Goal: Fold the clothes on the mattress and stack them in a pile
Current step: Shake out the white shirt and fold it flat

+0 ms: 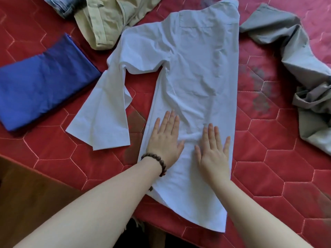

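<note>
A white long-sleeved shirt (195, 72) lies folded in half lengthwise on the red quilted mattress (279, 158), collar at the far end, its sleeve (103, 113) spread out to the left. My left hand (163, 140), with a dark bead bracelet on the wrist, lies flat on the shirt's lower part, fingers apart. My right hand (213, 151) presses flat beside it, a small wrinkle of cloth between the two. Neither hand grips anything. A folded blue garment (44, 86) rests at the left.
A crumpled grey garment (293, 56) lies at the right. A beige garment (109, 20) and a piece of denim (66, 4) sit at the far left. The mattress's near edge runs diagonally at bottom left, with brown floor (32, 194) beyond it.
</note>
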Action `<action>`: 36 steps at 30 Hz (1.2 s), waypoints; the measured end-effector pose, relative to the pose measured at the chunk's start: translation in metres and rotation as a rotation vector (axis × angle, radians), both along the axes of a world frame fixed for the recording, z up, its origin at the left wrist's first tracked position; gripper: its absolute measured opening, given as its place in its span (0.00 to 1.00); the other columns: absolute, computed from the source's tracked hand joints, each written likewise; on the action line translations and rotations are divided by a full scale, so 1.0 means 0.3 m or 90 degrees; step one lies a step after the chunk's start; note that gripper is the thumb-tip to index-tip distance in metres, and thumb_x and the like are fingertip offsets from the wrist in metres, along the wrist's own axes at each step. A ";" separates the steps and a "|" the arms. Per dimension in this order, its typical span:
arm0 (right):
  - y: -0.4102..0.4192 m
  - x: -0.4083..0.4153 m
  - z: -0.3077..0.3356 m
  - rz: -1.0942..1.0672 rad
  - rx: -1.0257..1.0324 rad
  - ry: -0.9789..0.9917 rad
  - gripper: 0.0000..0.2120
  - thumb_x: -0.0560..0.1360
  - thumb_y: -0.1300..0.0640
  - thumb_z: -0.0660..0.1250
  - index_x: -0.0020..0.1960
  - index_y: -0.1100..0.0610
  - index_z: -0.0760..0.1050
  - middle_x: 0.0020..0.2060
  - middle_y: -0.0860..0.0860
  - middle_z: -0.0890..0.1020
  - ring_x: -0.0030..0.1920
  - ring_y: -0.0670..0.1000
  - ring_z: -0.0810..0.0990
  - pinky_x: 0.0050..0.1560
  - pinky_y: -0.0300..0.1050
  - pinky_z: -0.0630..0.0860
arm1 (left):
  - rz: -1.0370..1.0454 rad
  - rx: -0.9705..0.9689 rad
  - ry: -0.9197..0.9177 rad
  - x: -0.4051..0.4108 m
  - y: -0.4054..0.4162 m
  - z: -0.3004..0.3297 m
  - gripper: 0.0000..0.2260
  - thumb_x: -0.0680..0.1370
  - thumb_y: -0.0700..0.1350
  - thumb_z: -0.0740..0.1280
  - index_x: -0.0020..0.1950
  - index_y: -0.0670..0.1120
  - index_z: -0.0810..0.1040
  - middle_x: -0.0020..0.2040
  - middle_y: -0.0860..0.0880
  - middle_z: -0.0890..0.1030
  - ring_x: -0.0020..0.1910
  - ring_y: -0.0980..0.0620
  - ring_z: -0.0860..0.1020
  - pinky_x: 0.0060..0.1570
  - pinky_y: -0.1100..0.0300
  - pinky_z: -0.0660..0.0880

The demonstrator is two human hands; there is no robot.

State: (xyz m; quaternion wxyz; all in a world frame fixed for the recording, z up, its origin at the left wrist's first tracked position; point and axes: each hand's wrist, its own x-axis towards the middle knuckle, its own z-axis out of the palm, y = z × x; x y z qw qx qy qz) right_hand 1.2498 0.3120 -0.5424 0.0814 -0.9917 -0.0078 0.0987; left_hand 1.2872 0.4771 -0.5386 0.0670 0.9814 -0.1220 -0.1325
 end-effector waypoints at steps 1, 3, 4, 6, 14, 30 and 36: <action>0.003 0.056 -0.012 0.014 0.002 0.001 0.30 0.81 0.48 0.53 0.77 0.61 0.50 0.77 0.54 0.50 0.77 0.51 0.46 0.75 0.63 0.42 | -0.004 0.001 -0.008 0.057 -0.022 -0.011 0.33 0.80 0.59 0.43 0.77 0.41 0.38 0.78 0.44 0.36 0.76 0.49 0.34 0.74 0.49 0.34; 0.011 0.157 -0.034 0.047 -0.004 0.008 0.30 0.81 0.49 0.55 0.77 0.60 0.49 0.77 0.54 0.50 0.76 0.50 0.43 0.75 0.63 0.40 | -0.009 0.004 -0.023 0.169 -0.051 -0.033 0.32 0.81 0.57 0.48 0.78 0.41 0.40 0.79 0.43 0.39 0.77 0.48 0.37 0.74 0.50 0.35; 0.013 0.204 -0.045 0.064 -0.006 0.004 0.30 0.81 0.49 0.55 0.78 0.60 0.50 0.78 0.55 0.50 0.76 0.50 0.42 0.75 0.63 0.40 | -0.008 0.008 -0.030 0.225 -0.059 -0.044 0.32 0.82 0.56 0.49 0.78 0.41 0.41 0.79 0.43 0.40 0.77 0.48 0.38 0.74 0.51 0.35; 0.010 0.293 -0.064 0.088 -0.005 0.003 0.30 0.81 0.48 0.54 0.78 0.60 0.51 0.78 0.55 0.51 0.76 0.50 0.42 0.75 0.62 0.38 | 0.003 0.018 -0.030 0.332 -0.065 -0.064 0.31 0.82 0.56 0.49 0.78 0.41 0.41 0.79 0.43 0.40 0.77 0.47 0.38 0.73 0.52 0.35; -0.082 0.621 -0.090 0.081 -0.019 -0.040 0.32 0.80 0.44 0.46 0.77 0.62 0.50 0.78 0.56 0.52 0.77 0.50 0.44 0.74 0.63 0.38 | 0.008 0.012 -0.034 0.459 -0.047 -0.106 0.34 0.79 0.61 0.45 0.79 0.42 0.44 0.79 0.42 0.43 0.78 0.45 0.41 0.76 0.46 0.45; -0.105 1.349 -0.029 0.254 -0.073 -0.075 0.29 0.80 0.42 0.44 0.79 0.49 0.49 0.79 0.53 0.49 0.78 0.54 0.45 0.72 0.67 0.38 | -0.003 -0.007 -0.032 0.482 -0.031 -0.112 0.35 0.75 0.59 0.57 0.77 0.41 0.57 0.78 0.41 0.55 0.77 0.43 0.53 0.73 0.43 0.54; -0.214 1.053 -0.059 0.202 -0.097 0.037 0.30 0.79 0.39 0.40 0.78 0.48 0.46 0.78 0.48 0.50 0.78 0.50 0.43 0.74 0.63 0.36 | -0.007 -0.027 -0.021 0.483 -0.033 -0.119 0.36 0.74 0.59 0.58 0.77 0.41 0.59 0.78 0.42 0.55 0.77 0.43 0.53 0.73 0.43 0.53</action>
